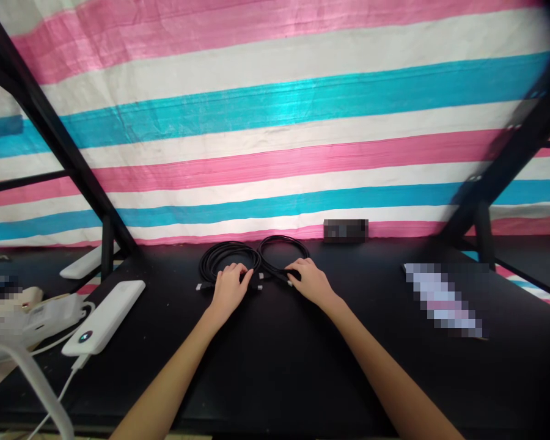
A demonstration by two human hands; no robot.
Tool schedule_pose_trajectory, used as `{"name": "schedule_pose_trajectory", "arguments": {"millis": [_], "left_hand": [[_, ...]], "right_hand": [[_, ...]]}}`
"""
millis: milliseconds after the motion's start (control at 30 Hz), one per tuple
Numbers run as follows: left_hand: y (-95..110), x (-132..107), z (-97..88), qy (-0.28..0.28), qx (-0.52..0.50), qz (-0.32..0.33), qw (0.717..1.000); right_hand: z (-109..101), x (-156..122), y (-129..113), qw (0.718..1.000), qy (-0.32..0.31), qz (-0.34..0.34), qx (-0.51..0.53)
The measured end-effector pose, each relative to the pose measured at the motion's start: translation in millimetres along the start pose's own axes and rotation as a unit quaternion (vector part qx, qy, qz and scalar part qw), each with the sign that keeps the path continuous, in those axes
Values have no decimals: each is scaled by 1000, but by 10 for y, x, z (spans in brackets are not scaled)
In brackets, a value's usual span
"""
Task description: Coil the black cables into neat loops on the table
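Note:
Two coiled black cables lie side by side on the black table (275, 366) near the striped backdrop. My left hand (230, 287) rests palm down on the near edge of the left coil (224, 256), fingers curled over its strands and silver plug ends. My right hand (308, 279) grips the near edge of the right coil (284, 247), fingers closed around the cable where its end plugs show.
A white power bank (105, 318) with a white cord lies at the left, another white device (85, 261) behind it. Black frame bars (50, 122) slant up at both sides. A striped pink, white and teal sheet (275, 122) hangs behind. Blurred items sit at right and left.

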State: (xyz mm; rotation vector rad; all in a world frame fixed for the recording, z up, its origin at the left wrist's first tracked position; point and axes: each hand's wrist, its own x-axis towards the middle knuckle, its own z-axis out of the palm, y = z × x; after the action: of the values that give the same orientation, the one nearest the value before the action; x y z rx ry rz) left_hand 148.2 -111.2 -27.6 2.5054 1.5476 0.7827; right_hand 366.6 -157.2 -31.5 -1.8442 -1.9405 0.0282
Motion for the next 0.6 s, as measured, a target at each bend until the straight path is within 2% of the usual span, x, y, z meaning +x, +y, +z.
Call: {"name": "schedule_pose_trajectory", "arguments": {"millis": [333,600], "left_hand": [[23,16,-56,45,-53,-74,995],[2,37,-132,197,-129,-106,966]], "right_hand": [[1,5,6,1000,-1,3,6],[7,4,4,1000,-4,0,-2]]}}
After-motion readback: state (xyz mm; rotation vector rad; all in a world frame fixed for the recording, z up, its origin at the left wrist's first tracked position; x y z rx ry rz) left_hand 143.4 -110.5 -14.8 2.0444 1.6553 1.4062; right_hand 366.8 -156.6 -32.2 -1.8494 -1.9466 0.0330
